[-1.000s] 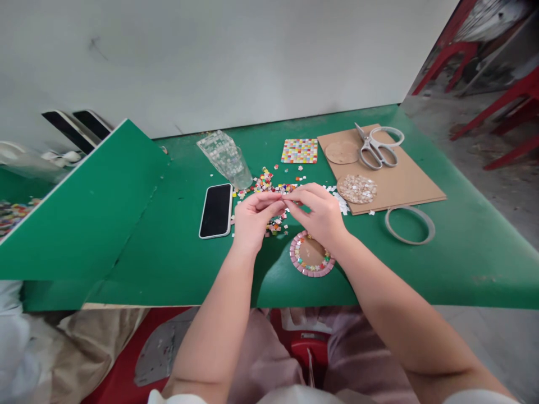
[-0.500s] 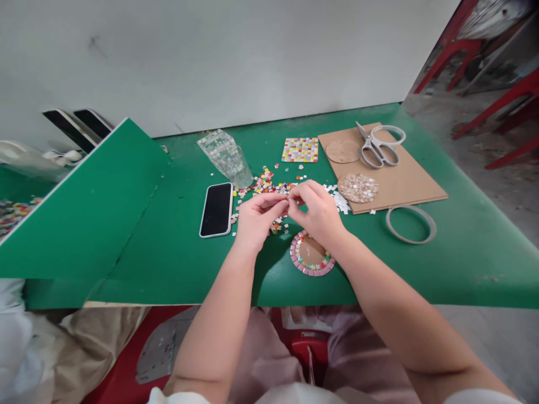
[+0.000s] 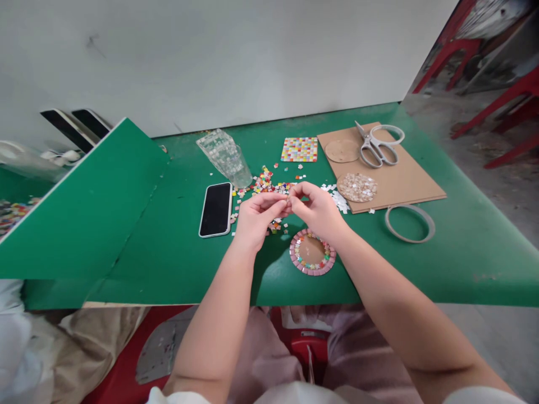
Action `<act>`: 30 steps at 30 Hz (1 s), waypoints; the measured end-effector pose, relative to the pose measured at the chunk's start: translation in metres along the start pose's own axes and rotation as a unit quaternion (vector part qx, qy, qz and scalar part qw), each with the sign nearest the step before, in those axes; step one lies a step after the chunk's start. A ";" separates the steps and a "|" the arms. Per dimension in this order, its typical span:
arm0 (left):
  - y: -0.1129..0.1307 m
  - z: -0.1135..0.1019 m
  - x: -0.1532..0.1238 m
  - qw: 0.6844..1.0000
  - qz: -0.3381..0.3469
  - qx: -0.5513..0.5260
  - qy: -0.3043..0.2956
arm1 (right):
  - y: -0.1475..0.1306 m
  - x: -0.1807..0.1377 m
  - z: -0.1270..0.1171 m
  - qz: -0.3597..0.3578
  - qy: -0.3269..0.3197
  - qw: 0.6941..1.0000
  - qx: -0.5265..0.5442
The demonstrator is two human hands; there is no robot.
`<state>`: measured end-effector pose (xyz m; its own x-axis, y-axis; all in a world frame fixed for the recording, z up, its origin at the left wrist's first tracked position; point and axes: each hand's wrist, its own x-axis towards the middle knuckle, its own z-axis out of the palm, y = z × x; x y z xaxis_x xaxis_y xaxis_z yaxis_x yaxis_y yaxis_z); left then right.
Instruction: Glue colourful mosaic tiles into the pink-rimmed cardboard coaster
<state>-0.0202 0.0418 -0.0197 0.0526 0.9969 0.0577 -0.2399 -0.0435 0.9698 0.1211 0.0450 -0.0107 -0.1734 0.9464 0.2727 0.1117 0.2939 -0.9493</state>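
My left hand [image 3: 257, 217] and my right hand [image 3: 316, 209] meet above the table, fingertips pinched together. Whatever lies between them is too small to make out. Beneath and behind the fingers spreads a pile of small coloured mosaic tiles [image 3: 264, 180], partly hidden by the hands. Just below my right hand lies a round coaster [image 3: 312, 269], ringed with pink tiles and an inner row of coloured pieces; its middle is bare brown. White tiles [image 3: 339, 201] lie scattered to the right of my right hand.
A phone [image 3: 215, 210] lies left of the hands, near a clear plastic cup [image 3: 241, 171]. Behind is a square mosaic [image 3: 299, 150]. To the right are cardboard [image 3: 404, 174], scissors [image 3: 377, 151], a pebbled disc [image 3: 357, 187] and a tape roll [image 3: 410, 223]. A green divider [image 3: 84, 196] stands left.
My right hand has shifted slightly, its thumb and fingers closing nearer to the left fingertips. More of the coaster's right edge shows. Nothing on the table has been moved.
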 end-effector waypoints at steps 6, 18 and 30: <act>0.003 0.001 -0.001 0.999 -0.018 -0.026 -0.012 | 0.004 0.001 0.000 0.073 -0.045 0.981 0.176; 0.006 -0.011 0.007 0.996 -0.013 -0.073 0.055 | 0.010 0.009 -0.055 0.044 0.155 0.984 0.072; 0.009 -0.011 0.006 0.998 -0.017 -0.052 0.013 | 0.051 -0.006 -0.135 -0.111 -0.023 0.756 -0.645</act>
<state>-0.0324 0.0479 -0.0133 0.0380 0.9991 0.0168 -0.3370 -0.0030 0.9415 0.2596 0.0728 -0.0397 -0.3581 0.8578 0.3686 0.9309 0.3585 0.0701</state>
